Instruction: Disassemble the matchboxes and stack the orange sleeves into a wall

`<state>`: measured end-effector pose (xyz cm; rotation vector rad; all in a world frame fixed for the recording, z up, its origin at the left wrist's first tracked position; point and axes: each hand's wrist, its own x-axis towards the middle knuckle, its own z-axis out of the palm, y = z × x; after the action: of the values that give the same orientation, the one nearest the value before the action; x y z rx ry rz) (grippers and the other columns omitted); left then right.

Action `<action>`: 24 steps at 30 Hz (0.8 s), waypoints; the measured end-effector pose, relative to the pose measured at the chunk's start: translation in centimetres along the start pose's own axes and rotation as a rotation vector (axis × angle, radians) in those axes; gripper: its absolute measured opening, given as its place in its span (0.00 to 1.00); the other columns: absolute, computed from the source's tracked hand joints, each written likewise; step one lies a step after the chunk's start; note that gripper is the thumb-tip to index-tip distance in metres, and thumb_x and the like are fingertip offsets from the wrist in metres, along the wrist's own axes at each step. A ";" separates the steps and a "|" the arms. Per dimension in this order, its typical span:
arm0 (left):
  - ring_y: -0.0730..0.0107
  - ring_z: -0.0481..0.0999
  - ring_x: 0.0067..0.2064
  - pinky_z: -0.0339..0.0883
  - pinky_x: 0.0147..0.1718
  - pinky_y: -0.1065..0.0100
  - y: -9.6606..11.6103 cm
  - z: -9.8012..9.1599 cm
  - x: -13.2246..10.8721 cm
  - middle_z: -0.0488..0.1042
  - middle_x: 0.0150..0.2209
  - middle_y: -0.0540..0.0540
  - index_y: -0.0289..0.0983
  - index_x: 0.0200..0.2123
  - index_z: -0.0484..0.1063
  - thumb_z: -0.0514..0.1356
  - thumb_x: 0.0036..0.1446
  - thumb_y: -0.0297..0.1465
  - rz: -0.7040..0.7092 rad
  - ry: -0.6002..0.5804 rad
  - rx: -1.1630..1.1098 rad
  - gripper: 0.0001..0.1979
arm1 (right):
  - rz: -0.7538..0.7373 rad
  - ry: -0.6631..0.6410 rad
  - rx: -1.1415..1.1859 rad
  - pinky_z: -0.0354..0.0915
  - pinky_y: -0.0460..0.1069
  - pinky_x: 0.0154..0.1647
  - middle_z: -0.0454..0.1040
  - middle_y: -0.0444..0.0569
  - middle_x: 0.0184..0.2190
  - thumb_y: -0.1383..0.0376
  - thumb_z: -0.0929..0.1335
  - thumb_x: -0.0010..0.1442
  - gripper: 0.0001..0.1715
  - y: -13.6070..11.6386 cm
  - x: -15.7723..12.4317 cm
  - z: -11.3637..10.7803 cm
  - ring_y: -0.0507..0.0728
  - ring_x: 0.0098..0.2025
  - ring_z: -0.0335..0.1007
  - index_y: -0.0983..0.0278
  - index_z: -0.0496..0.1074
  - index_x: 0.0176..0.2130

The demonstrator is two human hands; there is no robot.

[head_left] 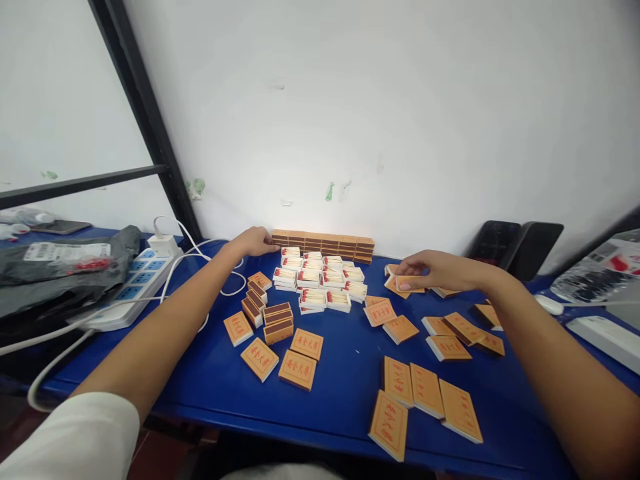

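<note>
At the back of the blue table, a low wall of stacked matchboxes (325, 244) stands with its brown striking sides facing me. My left hand (257, 241) is at the wall's left end, its fingertips against or very near it, fingers loosely extended and gripping nothing visible. In front of the wall sit several white trays filled with red-tipped matches (310, 279). To their right, my right hand (435, 270) has its thumb and fingers closed on an orange matchbox (411, 285), just over other matchboxes. Part of that box is hidden by the fingers.
Loose orange matchboxes (297, 370) lie around the front and right of the blue table (340, 400). Two dark phones (533, 250) lean at the back right. A power strip (133, 287) with white cables and a grey plastic bag (60, 273) occupy the left.
</note>
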<state>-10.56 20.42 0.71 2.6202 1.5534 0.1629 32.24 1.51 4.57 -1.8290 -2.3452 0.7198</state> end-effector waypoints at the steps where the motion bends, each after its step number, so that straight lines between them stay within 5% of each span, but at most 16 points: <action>1: 0.60 0.78 0.35 0.62 0.32 0.65 0.0 0.0 0.0 0.82 0.33 0.41 0.36 0.33 0.82 0.60 0.57 0.52 -0.003 -0.001 -0.002 0.24 | -0.005 0.023 -0.018 0.68 0.55 0.40 0.83 0.51 0.38 0.36 0.71 0.55 0.30 0.0 0.0 0.2 0.66 0.41 0.78 0.58 0.80 0.37; 7: 0.61 0.77 0.32 0.62 0.31 0.65 0.0 0.0 -0.1 0.81 0.30 0.42 0.36 0.30 0.81 0.61 0.56 0.53 -0.004 -0.012 -0.005 0.25 | 0.050 0.176 -0.194 0.61 0.54 0.33 0.78 0.52 0.28 0.35 0.66 0.61 0.33 0.0 0.6 1.7 0.61 0.31 0.72 0.60 0.71 0.27; 13: 0.61 0.76 0.32 0.62 0.31 0.64 0.0 0.0 -0.1 0.80 0.30 0.42 0.37 0.29 0.81 0.61 0.55 0.54 -0.003 -0.018 -0.002 0.25 | 0.082 0.310 -0.271 0.63 0.54 0.35 0.81 0.54 0.34 0.39 0.65 0.63 0.29 0.3 1.2 2.5 0.63 0.35 0.74 0.59 0.74 0.33; 24: 0.62 0.76 0.32 0.62 0.31 0.65 -0.2 0.1 0.2 0.81 0.30 0.43 0.37 0.30 0.81 0.61 0.56 0.52 0.012 -0.013 0.019 0.24 | 0.058 0.114 -0.217 0.64 0.54 0.36 0.81 0.52 0.38 0.42 0.73 0.54 0.24 -0.8 0.5 2.9 0.64 0.38 0.76 0.58 0.76 0.38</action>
<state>-10.62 20.68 0.58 2.6397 1.5434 0.1318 30.40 0.95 2.25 -1.9709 -2.3859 0.3663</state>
